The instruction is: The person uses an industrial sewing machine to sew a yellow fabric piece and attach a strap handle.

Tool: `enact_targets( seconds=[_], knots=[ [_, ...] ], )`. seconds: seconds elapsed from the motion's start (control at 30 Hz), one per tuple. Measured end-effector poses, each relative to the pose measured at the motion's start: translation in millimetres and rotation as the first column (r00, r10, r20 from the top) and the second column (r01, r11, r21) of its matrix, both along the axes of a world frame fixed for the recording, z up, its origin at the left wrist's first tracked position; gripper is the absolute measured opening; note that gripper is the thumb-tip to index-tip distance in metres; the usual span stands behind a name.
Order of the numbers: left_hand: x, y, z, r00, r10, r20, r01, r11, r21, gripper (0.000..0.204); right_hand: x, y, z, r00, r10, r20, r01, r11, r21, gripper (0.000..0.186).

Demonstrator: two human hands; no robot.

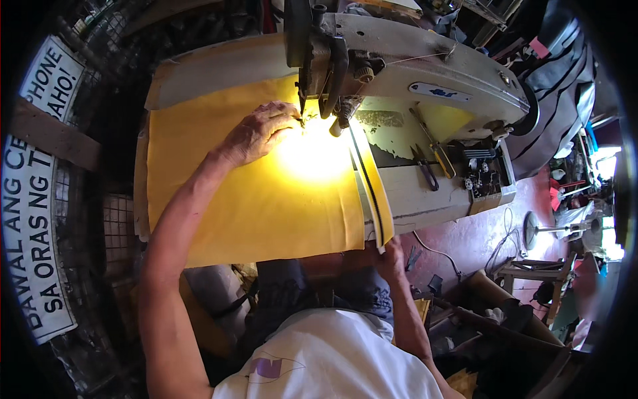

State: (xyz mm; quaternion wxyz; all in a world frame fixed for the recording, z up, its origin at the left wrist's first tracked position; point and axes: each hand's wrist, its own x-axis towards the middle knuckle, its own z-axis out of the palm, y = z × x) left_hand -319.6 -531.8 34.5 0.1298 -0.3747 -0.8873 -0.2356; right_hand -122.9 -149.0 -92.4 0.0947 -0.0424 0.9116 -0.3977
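Note:
A large sheet of yellow material (252, 206) lies on the bed of the sewing machine (399, 60) and hangs past its near edge. Bent over at the knuckles, my left hand (262, 133) rests on the sheet just left of the needle area. Its fingertips come together at a small dark thing that glare keeps me from naming. A narrow yellow strip with a dark line along it (375, 199) runs from the presser foot toward me. At its near end is my right hand (391, 258), low by the bed's edge, with its fingers mostly hidden.
On the bed to the right lie small snips (424, 166) and a yellow-handled screwdriver (442, 159), beside a tray of bobbins (485, 179). Dark grey material (558, 100) is heaped beyond the machine's right end. A fan (531, 229) stands on the floor.

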Motion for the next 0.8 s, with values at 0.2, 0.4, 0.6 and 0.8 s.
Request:
enact_targets(
  seconds=[0.2, 0.4, 0.6, 0.8],
  knots=[
    [20.4, 14.8, -16.1, 0.979, 0.196, -0.060, -0.188, 0.975, 0.120, 0.022, 38.5, -75.2, 50.0, 0.956, 0.169, 0.238, 0.100, 0.578, -0.810, 0.019],
    [63.2, 82.4, -31.1, 0.763, 0.622, -0.176, -0.604, 0.783, 0.148, 0.035, -60.2, -65.2, 132.8, 0.895, -0.295, -0.335, 0.166, 0.917, -0.363, 0.051],
    [86.0, 94.5, -14.6, 0.703, 0.697, -0.142, -0.706, 0.707, -0.027, 0.042, -187.6, -18.9, 170.5, 0.877, 0.011, -0.480, 0.145, 0.947, 0.286, 0.032],
    [82.4, 59.8, -12.7, 0.808, 0.589, -0.016, -0.589, 0.808, 0.031, 0.041, -175.8, -27.9, 157.1, 0.817, 0.177, -0.549, 0.210, 0.796, 0.568, 0.054]
  ],
)
